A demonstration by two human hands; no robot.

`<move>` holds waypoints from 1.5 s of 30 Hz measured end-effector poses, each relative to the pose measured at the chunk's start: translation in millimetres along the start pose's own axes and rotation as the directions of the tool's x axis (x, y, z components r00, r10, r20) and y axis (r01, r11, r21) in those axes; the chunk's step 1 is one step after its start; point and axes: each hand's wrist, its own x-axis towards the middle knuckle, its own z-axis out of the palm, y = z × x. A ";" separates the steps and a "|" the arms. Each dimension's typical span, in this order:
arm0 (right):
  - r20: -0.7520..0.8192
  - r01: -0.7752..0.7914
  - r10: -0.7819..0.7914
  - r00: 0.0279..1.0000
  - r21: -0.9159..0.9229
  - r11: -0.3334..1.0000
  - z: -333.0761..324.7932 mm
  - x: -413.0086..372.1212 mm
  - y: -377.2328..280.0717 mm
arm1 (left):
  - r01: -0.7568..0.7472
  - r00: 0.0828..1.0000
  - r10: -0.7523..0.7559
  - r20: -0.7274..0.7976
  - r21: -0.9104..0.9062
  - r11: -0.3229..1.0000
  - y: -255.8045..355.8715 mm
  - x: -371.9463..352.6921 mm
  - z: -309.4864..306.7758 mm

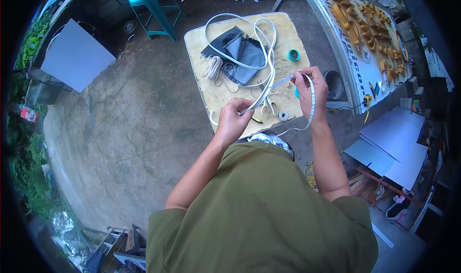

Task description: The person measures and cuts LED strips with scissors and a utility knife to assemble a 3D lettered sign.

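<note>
My left hand (234, 119) pinches a white cord (272, 57) together with one end of a measuring tape (312, 102), above the front part of a wooden table (201, 40). To its right, my right hand (311, 88) is closed on the same tape, which stretches between both hands and loops down past my right wrist. The cord's long loops lie over a folded grey-blue cloth (242, 57). Beside the cloth is a bundle of thin white string (211, 67). White-handled scissors (269, 108) lie between my hands, near a small spool (283, 115).
A green tape roll (293, 55) sits at the table's right. A teal stool (152, 9) stands behind left. At the right is a signboard table (355, 69) bearing orange pieces, with flat panels (394, 138) below it. A white board (77, 57) leans at the far left.
</note>
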 end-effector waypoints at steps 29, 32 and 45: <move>0.004 0.185 -0.187 0.982 -0.172 0.968 -19.5 -2.9 -32.4 | 0.318 0.946 -0.219 0.238 -0.550 0.773 12.0 65.3 55.9; -0.019 0.191 -0.197 0.980 -0.168 0.967 -24.8 4.6 -34.4 | 0.314 0.948 -0.240 0.208 -0.497 0.809 0.5 65.1 58.9; -0.055 0.230 -0.237 0.970 -0.120 0.966 -33.1 11.3 -41.9 | 0.296 0.955 -0.268 0.125 -0.430 0.853 -30.1 59.3 40.6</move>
